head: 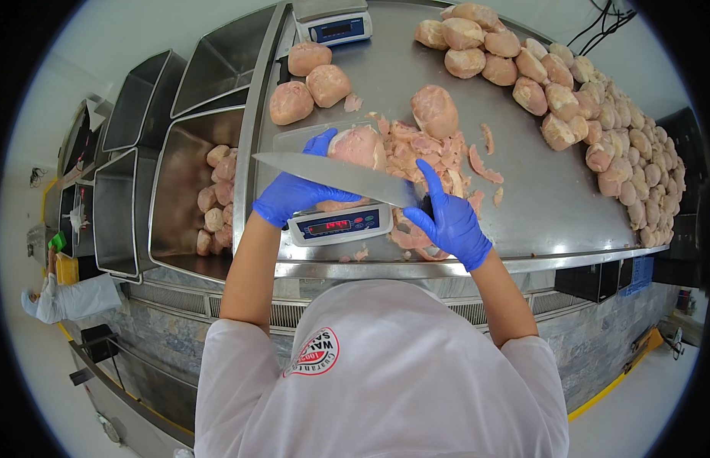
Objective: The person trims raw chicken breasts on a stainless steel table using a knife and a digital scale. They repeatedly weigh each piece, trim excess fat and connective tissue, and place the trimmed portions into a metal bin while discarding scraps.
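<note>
My right hand, in a blue glove, grips the black handle of a large wide-bladed knife. The blade points left, passing above the bench scale and over my left hand. That hand, also gloved in blue, is around a rounded piece of raw meat at the scale's platform, its thumb and fingers on the left side. The blade hides part of this meat. Thin meat trimmings lie heaped right of it, with another rounded meat piece at their far edge. Red digits glow on the scale.
Three meat pieces sit at the far left, near a second scale. A large meat pile covers the right side of the steel table. Left of the table, a steel bin holds several pieces. A person is farther left.
</note>
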The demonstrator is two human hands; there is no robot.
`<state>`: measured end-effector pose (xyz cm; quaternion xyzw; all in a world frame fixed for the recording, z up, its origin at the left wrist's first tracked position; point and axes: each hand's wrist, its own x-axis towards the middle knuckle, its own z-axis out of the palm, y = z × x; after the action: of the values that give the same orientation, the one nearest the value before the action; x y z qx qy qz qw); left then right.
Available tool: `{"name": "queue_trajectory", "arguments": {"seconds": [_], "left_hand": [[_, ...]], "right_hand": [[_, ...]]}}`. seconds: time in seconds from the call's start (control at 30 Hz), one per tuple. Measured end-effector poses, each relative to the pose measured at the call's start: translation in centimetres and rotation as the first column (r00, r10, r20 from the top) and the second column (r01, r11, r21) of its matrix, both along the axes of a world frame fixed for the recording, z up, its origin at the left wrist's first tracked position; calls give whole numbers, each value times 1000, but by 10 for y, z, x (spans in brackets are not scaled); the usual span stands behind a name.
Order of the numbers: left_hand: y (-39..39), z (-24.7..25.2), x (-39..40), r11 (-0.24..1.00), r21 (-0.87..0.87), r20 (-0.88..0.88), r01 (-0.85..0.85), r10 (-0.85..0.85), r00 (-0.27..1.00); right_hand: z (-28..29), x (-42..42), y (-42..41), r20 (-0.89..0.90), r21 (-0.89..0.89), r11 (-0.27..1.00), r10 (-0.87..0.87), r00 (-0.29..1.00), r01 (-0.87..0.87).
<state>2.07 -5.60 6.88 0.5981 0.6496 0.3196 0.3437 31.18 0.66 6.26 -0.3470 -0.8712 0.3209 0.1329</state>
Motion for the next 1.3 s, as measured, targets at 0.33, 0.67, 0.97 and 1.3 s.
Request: {"name": "queue_trajectory", "arguments": {"seconds": [0.33, 0.67, 0.97, 1.3], "left_hand": [[-2, -5, 13, 997, 79, 67, -13, 8, 998], [-2, -2, 18, 998, 58, 120, -33, 26, 992], [12, -4, 22, 998, 45, 35, -52, 50, 998], [6, 10, 63, 926, 128, -196, -355, 375, 906]], "right_hand": [[0, -47, 19, 12, -38, 999, 6, 1000, -6], [-15, -30, 47, -147, -296, 933, 168, 975, -205], [-4, -69, 76, -256, -448, 863, 128, 958, -235], [-61, -64, 15, -353, -683, 727, -411, 841, 70]]}}
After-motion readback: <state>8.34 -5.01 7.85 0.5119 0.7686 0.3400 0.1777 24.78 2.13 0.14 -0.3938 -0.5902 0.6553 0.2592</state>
